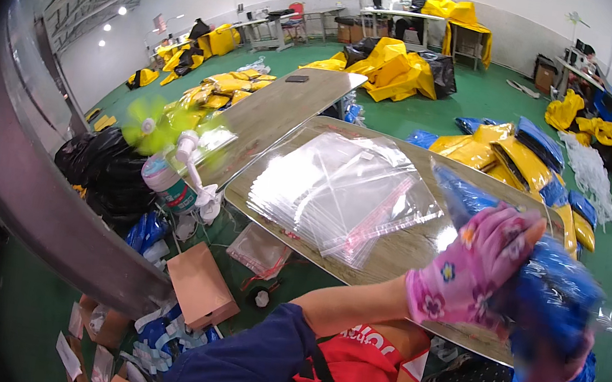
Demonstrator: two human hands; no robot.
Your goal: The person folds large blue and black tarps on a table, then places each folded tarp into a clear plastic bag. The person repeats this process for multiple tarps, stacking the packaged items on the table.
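Note:
A blue folded item in a shiny clear plastic bag (557,282) is held up over the right end of the wooden table (284,207). My left hand (474,263), in a pink flowered glove, is closed on its near-left side, the fingers curled over it. Lower down, my right hand (560,371) grips the package's bottom edge; it is smeared by motion and its fingers are partly hidden. Part of the package sticks out beyond my left hand toward the stack of clear plastic bags (337,187) on the tabletop.
Yellow and blue bagged packages (489,149) are piled beyond the table. A second table (279,102) bears a dark phone (297,79). To the left are a spinning green fan (146,126), a grey post (65,198) and a cardboard box (201,285). People sit at far workstations.

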